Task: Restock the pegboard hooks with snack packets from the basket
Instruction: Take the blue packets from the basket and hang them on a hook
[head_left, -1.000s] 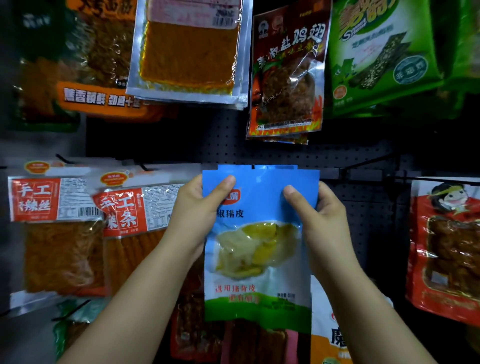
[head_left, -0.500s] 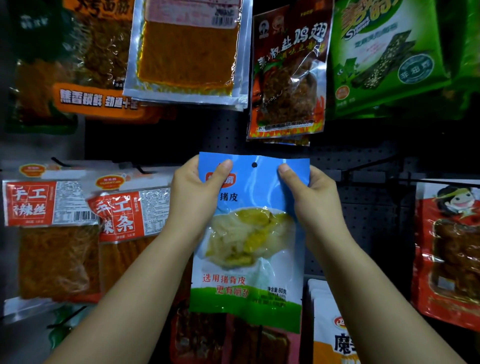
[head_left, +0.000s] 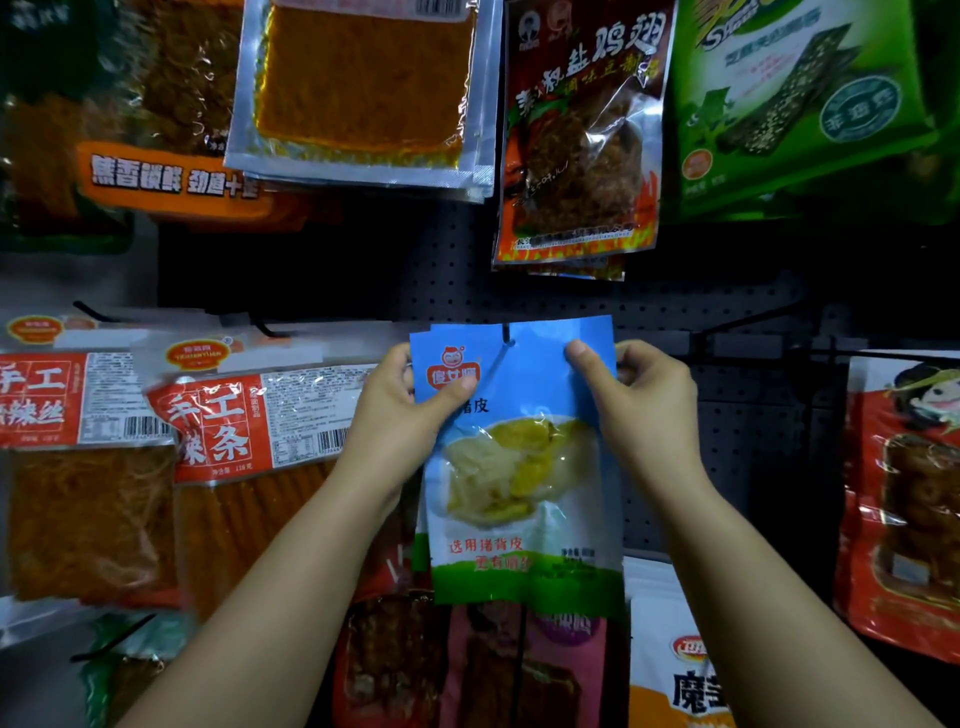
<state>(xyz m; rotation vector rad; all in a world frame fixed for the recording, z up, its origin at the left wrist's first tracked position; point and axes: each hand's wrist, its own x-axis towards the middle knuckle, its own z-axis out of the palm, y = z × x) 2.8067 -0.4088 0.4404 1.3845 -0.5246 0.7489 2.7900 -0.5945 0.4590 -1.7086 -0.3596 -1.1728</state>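
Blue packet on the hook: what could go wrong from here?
The blue packet is pinched at its top corners by the left hand and right hand, with the hook at its hang hole. It may not be fully threaded and could slip off on release, or the hole could tear.

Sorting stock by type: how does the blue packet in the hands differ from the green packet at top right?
The blue packet shows pale yellow food through a clear window; the green packet shows dark strips. Both hands grip the blue one; the green one hangs untouched. Both are flat packets before the pegboard.
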